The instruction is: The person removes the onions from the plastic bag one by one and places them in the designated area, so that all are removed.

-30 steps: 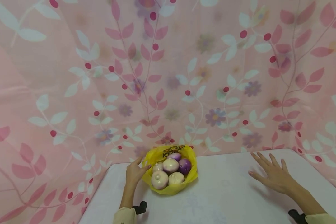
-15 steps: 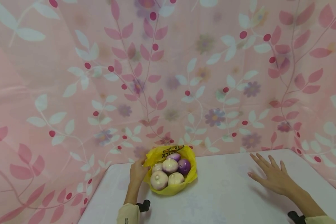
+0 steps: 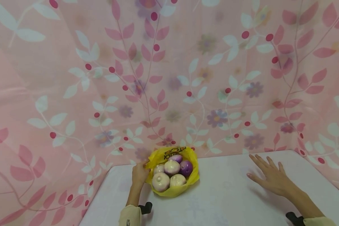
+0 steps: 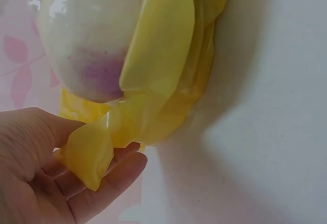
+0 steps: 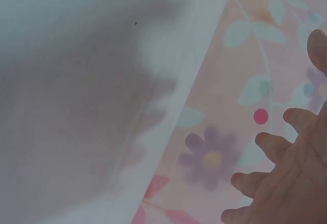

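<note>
A yellow plastic bag [image 3: 196, 171] with dark print stands wide open on the table, its edge folded outward. Inside sit several glossy, round, onion-like bulbs [image 3: 161, 182], mostly cream-white with purple tinges. A deep purple one [image 3: 186, 168] lies at the right. My left hand [image 3: 140, 174] is at the bag's left side and pinches its edge. Seen from the left wrist, the thumb goes behind a yellow flap [image 4: 92, 152], with the fingers on the other side. My right hand [image 3: 274, 179] hovers over the table's right part, fingers spread, holding nothing.
The table [image 3: 223, 201] has a white cloth. Right behind it hangs a pink floral curtain [image 3: 169, 78], close to the back of the bag. Each wrist wears a black mount [image 3: 146, 207] near a beige sleeve [image 3: 130, 215].
My left hand has moved right, onto the bag's edge, and its fingers have closed on the plastic. The right hand has drifted slightly left. The bag and bulbs have barely shifted.
</note>
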`<state>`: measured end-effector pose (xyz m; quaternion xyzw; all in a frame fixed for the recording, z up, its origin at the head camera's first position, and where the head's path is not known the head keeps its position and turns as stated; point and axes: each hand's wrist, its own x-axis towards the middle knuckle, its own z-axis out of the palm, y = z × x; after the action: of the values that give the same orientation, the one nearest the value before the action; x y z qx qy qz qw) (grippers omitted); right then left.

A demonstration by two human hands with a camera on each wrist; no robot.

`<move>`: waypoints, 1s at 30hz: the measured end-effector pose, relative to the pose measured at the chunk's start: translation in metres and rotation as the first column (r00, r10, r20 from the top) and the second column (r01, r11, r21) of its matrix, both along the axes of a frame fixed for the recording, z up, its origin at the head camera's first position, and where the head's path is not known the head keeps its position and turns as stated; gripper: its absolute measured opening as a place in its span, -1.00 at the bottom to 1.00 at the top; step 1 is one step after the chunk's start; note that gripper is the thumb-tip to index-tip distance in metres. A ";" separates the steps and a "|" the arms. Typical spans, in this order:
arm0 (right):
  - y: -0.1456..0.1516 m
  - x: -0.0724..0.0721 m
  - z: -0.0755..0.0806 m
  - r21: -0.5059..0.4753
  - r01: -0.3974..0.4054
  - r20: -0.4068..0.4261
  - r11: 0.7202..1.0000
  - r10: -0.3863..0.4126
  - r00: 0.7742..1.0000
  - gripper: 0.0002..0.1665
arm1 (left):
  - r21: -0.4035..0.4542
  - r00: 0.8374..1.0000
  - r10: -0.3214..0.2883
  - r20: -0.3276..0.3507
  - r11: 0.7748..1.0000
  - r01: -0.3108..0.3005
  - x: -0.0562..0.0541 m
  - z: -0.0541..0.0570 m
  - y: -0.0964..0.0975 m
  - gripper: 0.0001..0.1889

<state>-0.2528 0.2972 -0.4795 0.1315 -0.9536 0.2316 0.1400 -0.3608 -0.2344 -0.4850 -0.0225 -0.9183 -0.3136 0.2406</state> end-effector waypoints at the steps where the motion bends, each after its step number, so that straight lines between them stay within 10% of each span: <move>1: -0.002 0.000 0.001 -0.006 -0.002 -0.003 1.000 0.002 1.000 0.00 | -0.002 1.000 0.002 -0.001 1.000 -0.002 0.000 -0.001 0.000 -0.57; 30: -0.099 -0.033 0.012 -0.082 -0.069 -0.097 0.994 0.061 0.993 -0.01 | 0.012 0.999 -0.018 -0.027 1.000 0.019 0.002 0.003 0.000 -0.55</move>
<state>-0.2858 0.1980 -0.4670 0.1671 -0.9304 0.2703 0.1829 -0.3590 -0.2341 -0.4818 -0.0337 -0.9127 -0.3212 0.2501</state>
